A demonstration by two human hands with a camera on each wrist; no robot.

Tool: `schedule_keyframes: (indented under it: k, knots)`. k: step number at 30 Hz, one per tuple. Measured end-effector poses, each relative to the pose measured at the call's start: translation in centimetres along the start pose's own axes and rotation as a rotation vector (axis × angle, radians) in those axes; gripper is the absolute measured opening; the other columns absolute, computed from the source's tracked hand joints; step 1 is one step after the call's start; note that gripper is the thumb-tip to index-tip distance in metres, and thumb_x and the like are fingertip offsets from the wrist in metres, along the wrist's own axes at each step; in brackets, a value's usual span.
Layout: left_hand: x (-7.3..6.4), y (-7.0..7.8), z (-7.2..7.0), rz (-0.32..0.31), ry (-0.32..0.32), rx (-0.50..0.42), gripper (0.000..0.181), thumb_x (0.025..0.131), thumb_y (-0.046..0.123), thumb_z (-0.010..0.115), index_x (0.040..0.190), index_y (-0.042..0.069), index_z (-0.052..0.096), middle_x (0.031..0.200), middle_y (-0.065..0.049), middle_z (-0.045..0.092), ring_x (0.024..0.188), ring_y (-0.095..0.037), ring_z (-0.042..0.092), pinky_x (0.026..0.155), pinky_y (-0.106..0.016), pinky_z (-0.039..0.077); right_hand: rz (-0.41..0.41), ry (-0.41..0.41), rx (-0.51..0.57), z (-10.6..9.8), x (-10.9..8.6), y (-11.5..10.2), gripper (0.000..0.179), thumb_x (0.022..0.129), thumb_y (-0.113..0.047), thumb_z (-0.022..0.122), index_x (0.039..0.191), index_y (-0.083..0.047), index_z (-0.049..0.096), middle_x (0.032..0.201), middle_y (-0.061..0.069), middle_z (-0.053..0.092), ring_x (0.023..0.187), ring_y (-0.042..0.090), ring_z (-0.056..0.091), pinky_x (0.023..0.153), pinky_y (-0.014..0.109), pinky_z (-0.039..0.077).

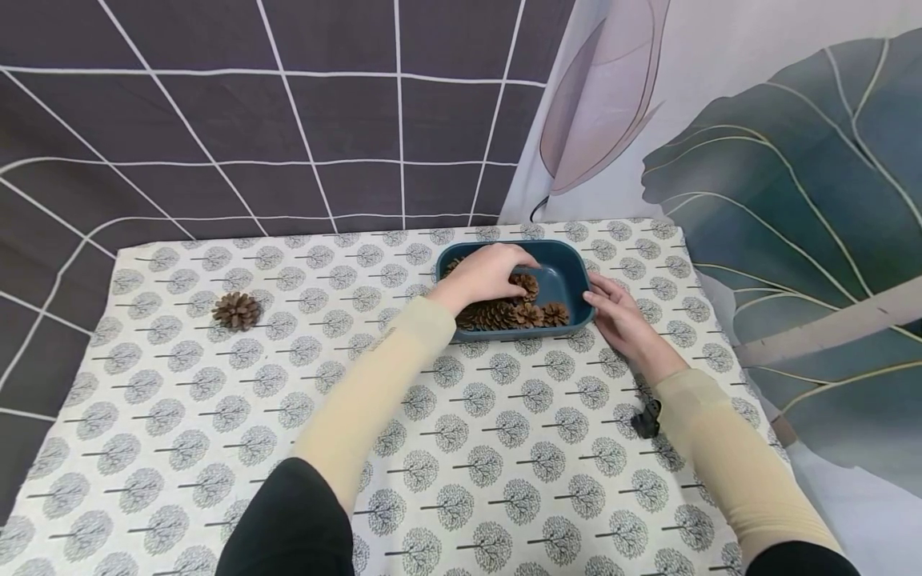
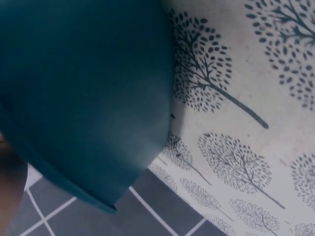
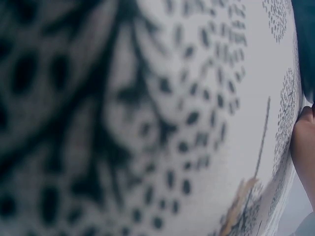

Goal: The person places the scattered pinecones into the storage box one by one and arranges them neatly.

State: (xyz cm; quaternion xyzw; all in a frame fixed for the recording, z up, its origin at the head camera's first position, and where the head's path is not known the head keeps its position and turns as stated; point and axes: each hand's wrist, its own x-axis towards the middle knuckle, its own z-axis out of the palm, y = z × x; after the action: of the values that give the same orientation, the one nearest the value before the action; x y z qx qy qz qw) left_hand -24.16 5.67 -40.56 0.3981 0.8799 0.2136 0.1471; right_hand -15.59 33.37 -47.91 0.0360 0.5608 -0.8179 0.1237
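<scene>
A dark teal plastic basin (image 1: 565,276) sits near the table's back edge, with several brown pine cones (image 1: 493,316) along its left and front inside. My left hand (image 1: 484,276) reaches over the left rim into it. Its thumb and fingers are around a small pine cone (image 1: 527,286); the palm hides part of the pile. At the right end, my right hand (image 1: 621,314) holds the basin by its rim, thumb at the edge and fingers along the outer wall. The left wrist view is mostly filled by the basin's outer wall (image 2: 98,98).
A single pine cone (image 1: 236,311) lies far off on the left of the table. The tabletop has a white cloth (image 1: 288,440) printed with grey trees. Behind stands a dark gridded curtain (image 1: 324,112). A small black device (image 1: 647,419) is at the right wrist.
</scene>
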Motion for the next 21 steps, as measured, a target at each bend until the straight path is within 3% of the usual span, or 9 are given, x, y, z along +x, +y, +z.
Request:
schedule_keyframes:
  k: [6,14,17,21]
  knots:
    - [-1.1,-0.5,-0.9,0.024,0.055,-0.015,0.050,0.099,0.026,0.077,0.146,0.015,0.065,0.154,-0.004,0.062,0.147,-0.023,0.054,0.128,-0.038,0.042,0.009,0.017,-0.020,0.1,0.0,0.0,0.040,0.107,0.003,0.053,0.144,-0.013,0.053,0.133,-0.010,0.067,0.118,0.003,0.068,0.103,0.014,0.056]
    - [-4.0,-2.0,-1.9,0.006,0.133,-0.059,0.049,0.099,0.022,0.077,0.146,0.013,0.064,0.155,-0.009,0.061,0.147,-0.028,0.054,0.130,-0.042,0.039,0.023,0.033,-0.033,0.1,0.0,0.0,0.056,0.107,0.002,0.053,0.161,-0.003,0.036,0.132,-0.013,0.063,0.120,0.001,0.066,0.102,0.012,0.056]
    - [-5.4,-2.7,-2.2,-0.023,0.165,-0.075,0.049,0.099,0.022,0.076,0.146,0.014,0.064,0.156,-0.009,0.060,0.149,-0.029,0.052,0.131,-0.045,0.037,0.020,0.032,-0.034,0.1,0.0,0.0,0.051,0.107,0.002,0.054,0.156,-0.006,0.043,0.132,-0.013,0.063,0.120,0.001,0.066,0.102,0.012,0.055]
    - [-7.4,-3.7,-2.7,-0.050,0.209,-0.088,0.048,0.099,0.022,0.077,0.146,0.014,0.064,0.156,-0.010,0.060,0.148,-0.030,0.053,0.130,-0.046,0.039,0.012,0.017,-0.008,0.0,0.1,0.1,0.037,0.107,0.003,0.053,0.138,-0.017,0.059,0.132,-0.011,0.067,0.118,0.003,0.067,0.102,0.014,0.056]
